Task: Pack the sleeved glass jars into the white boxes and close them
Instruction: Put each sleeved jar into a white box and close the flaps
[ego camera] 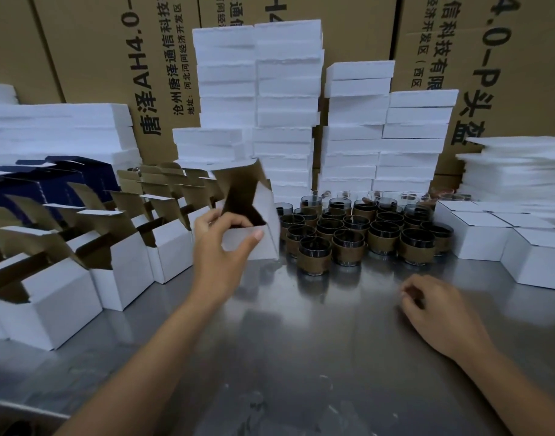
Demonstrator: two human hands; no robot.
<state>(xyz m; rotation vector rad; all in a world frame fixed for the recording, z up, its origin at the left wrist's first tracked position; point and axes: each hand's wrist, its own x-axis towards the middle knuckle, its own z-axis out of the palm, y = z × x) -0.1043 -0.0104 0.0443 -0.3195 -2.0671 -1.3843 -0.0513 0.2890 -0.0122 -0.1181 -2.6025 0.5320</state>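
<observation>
My left hand (221, 247) grips an open white box (263, 228) by its front wall, thumb outside and fingers inside, tilting it with its brown lid flap raised. Right of the box stands a cluster of several glass jars in brown sleeves (364, 228) on the steel table (301, 341). My right hand (433, 306) hovers low over the table to the right of the jars, fingers loosely curled and holding nothing. Closed white boxes (506, 240) sit at the right.
Rows of open white boxes (81, 265) with raised flaps fill the left side. White foam slabs (285, 99) are stacked behind the jars and at both sides. Large brown cartons (112, 58) form the back wall. A dark blue box (49, 180) sits far left.
</observation>
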